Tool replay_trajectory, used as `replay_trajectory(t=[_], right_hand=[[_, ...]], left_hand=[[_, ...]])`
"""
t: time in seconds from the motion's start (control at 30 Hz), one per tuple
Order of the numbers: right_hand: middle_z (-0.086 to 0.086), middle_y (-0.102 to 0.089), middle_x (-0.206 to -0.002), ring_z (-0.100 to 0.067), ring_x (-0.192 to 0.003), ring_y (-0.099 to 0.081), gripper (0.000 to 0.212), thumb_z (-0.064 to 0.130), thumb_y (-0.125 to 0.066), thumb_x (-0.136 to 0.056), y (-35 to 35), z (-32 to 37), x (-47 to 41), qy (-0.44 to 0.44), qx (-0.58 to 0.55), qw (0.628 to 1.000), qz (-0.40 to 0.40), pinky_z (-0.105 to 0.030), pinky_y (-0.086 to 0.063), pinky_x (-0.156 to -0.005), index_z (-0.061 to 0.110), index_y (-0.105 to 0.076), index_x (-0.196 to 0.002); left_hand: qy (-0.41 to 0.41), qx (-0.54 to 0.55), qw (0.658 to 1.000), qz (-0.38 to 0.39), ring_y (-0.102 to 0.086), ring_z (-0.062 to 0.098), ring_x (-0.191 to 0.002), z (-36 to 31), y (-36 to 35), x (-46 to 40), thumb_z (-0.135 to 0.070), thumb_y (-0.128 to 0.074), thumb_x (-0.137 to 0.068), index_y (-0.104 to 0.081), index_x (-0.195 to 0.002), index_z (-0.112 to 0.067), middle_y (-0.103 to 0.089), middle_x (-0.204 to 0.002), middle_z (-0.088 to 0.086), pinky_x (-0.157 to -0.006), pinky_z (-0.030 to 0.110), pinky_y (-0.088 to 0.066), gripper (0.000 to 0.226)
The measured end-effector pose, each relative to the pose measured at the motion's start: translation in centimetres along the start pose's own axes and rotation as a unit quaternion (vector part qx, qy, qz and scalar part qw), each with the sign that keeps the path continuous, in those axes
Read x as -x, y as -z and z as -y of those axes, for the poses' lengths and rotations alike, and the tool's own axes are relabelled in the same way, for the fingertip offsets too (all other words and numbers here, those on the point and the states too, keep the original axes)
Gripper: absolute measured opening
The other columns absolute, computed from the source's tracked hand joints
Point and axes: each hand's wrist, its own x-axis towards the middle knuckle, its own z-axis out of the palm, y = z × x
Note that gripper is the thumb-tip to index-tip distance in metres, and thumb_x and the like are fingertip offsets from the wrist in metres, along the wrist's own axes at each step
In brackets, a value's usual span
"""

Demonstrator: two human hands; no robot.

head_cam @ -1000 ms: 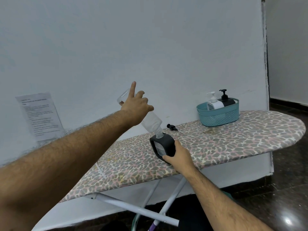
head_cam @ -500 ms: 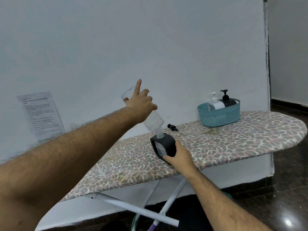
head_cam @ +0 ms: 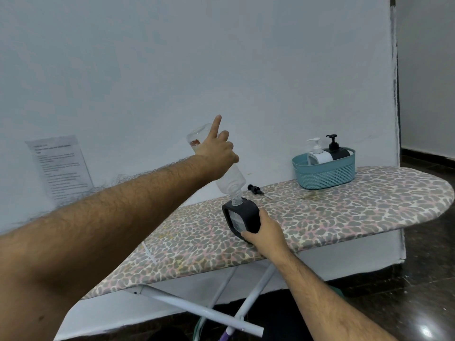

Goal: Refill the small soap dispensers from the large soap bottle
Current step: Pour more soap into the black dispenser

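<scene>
Mid-frame, the left hand [head_cam: 216, 153] gripped the upended clear bottle [head_cam: 230, 179], forefinger straight, neck in the black dispenser [head_cam: 242, 217] the right hand [head_cam: 267, 236] clasped.

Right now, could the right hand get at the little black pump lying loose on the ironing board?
Probably yes, but not freely: the right hand grips the black dispenser being filled. The pump lies just behind it on the ironing board, nothing between, so it would have to let go first.

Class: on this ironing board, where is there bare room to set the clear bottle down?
Free: cover between basket and rounded tip; near end left of black dispenser. Crowded: around the dispenser and loose pump.
</scene>
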Motion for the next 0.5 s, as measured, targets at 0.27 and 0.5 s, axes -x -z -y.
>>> replay_trajectory(t=[0.27,0.5], right_hand=[[0.001,-0.065,-0.114,-0.014,-0.097,-0.060,0.051,0.027,-0.078,-0.078,-0.01,-0.07,0.05,-0.001,-0.006,1.000,0.002,-0.024,-0.048,-0.073,0.016,-0.050,-0.121],[0.001,-0.065,-0.116,-0.013,-0.097,-0.059,0.053,0.026,-0.077,-0.079,0.03,-0.01,0.10,0.001,-0.011,1.000,0.005,-0.023,-0.047,-0.073,0.016,-0.050,-0.123]], left_hand=[[-0.005,-0.017,1.000,-0.003,-0.036,0.035,-0.136,-0.26,0.35,-0.42,-0.023,-0.064,-0.093,-0.058,-0.133,-0.032,-0.062,-0.123,0.002,-0.111,0.069,0.012,0.041],[-0.001,-0.009,1.000,-0.004,-0.037,0.035,-0.137,-0.23,0.08,-0.45,-0.025,-0.065,-0.093,-0.055,-0.135,-0.033,-0.061,-0.126,0.003,-0.110,0.070,0.012,0.044]])
